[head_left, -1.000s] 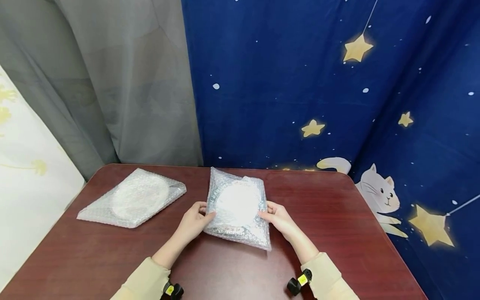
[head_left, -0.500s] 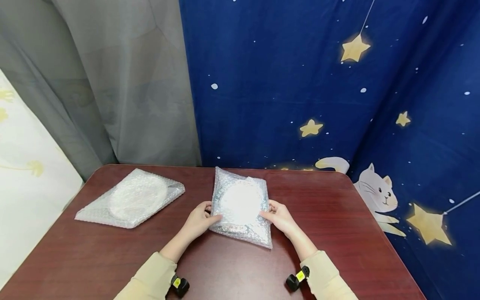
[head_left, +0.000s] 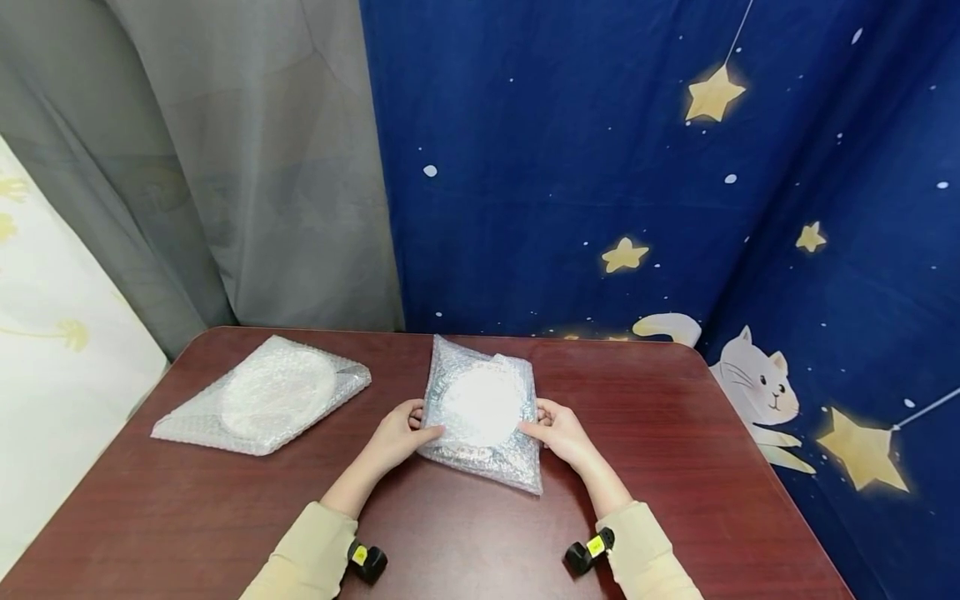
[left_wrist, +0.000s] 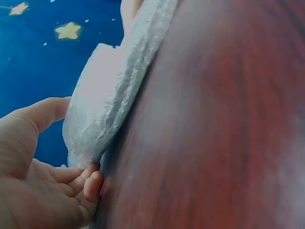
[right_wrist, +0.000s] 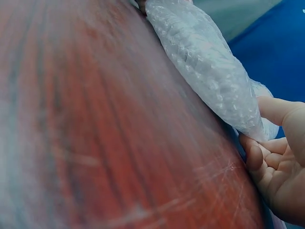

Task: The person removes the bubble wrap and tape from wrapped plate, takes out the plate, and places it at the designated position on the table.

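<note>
A bubble-wrap bag (head_left: 480, 462) with a bright white round thing inside lies at the middle of the table, between both hands. My left hand (head_left: 396, 435) pinches its left edge, thumb on top and the other fingers curled at the side. On the opposite edge my right hand (head_left: 562, 433) holds it the same way. In the left wrist view the bag (left_wrist: 100, 95) stands thick and puffed close over the tabletop, the fingers low at its edge. The right wrist view shows the bag's near side (right_wrist: 209, 67), with the thumb above and the curled fingertips below the edge.
A second bubble-wrap package (head_left: 277, 392), flat with a white round thing in it, lies at the left of the reddish-brown table (head_left: 660, 450). Grey (head_left: 285, 167) and blue starry curtains (head_left: 540, 167) hang behind the far edge.
The left hand and the left side of the bag have shifted slightly to the right. The right hand has hardly moved and both hands keep their grip.
</note>
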Demonstrator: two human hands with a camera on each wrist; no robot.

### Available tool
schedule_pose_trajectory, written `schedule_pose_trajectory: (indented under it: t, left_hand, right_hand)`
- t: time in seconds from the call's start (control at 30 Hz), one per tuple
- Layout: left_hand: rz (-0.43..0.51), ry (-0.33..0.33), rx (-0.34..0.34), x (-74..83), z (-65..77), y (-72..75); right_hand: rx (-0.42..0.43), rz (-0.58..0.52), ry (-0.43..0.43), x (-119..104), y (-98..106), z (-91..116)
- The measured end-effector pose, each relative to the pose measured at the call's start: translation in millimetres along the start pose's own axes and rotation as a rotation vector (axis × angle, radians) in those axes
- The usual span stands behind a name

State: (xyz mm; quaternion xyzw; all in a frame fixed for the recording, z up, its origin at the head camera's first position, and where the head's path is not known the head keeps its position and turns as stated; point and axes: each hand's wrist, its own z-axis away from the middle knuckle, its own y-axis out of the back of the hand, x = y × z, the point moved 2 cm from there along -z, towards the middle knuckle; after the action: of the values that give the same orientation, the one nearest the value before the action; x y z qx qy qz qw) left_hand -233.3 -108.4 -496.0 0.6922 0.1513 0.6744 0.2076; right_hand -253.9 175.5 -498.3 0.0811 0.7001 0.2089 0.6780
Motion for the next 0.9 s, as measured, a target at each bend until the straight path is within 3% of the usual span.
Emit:
schedule_pose_trajectory:
  t: [0.23, 0.63, 0.9]
  left_hand:
    - [0.061, 0.003, -0.050, -0.1, -2.4, 2.5]
    - [0.127, 0.051, -0.152, 6.1, -9.6, 4.7]
    - [0.007, 0.031, -0.190, 8.8, -7.3, 3.8]
  right_hand:
    - [-0.069, 0.017, 0.021, -27, 7, 11]
    - [-0.046, -0.041, 0.041, 9, 8, -4]
    - [-0.019, -0.018, 0.032, 9, 5, -5]
